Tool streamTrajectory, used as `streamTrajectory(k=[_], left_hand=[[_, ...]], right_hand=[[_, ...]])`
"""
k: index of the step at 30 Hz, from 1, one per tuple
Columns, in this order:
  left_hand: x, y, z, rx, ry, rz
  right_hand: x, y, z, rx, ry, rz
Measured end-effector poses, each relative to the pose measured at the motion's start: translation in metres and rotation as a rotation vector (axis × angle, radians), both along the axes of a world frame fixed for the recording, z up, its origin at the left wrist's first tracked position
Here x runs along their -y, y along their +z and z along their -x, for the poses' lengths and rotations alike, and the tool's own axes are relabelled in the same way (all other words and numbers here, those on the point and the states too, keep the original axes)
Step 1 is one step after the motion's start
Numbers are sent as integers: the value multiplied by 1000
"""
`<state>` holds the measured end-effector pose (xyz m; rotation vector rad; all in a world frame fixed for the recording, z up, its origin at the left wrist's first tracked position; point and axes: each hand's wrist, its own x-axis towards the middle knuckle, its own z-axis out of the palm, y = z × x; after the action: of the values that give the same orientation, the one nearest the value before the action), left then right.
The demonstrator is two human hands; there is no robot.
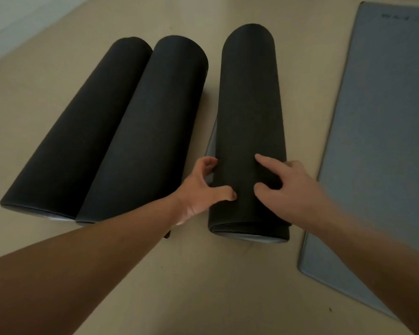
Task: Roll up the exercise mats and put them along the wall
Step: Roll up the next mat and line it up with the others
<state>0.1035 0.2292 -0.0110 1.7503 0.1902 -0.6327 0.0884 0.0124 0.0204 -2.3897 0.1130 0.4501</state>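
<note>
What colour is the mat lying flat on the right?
The flat mat is grey-blue, with faint dark lettering near its far end; the head view shows it.

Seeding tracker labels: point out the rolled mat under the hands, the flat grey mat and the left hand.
rolled mat under the hands (249,100): head view, top of the roll's far half.
flat grey mat (377,141): head view, bare middle of its face.
left hand (202,188): head view, back of the hand.
</note>
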Motion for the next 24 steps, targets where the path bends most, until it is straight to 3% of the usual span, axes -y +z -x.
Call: streamTrajectory(k=[4, 7, 10, 20, 24], left_hand=[[-5, 8, -6, 64, 42, -183], [-9, 11, -1, 313, -18, -543], [-14, 13, 3, 459, -75, -657], [-12, 26, -7, 384, -77, -841], [-4, 23, -8, 333, -101, -922]], right_hand=[[5, -13, -12, 162, 69, -78], [8, -25, -22, 92, -4, -177], [-2, -34, -19, -33, -89, -322], [-22, -44, -14, 118, 49, -221], [-28, -49, -9, -17, -25, -467]])
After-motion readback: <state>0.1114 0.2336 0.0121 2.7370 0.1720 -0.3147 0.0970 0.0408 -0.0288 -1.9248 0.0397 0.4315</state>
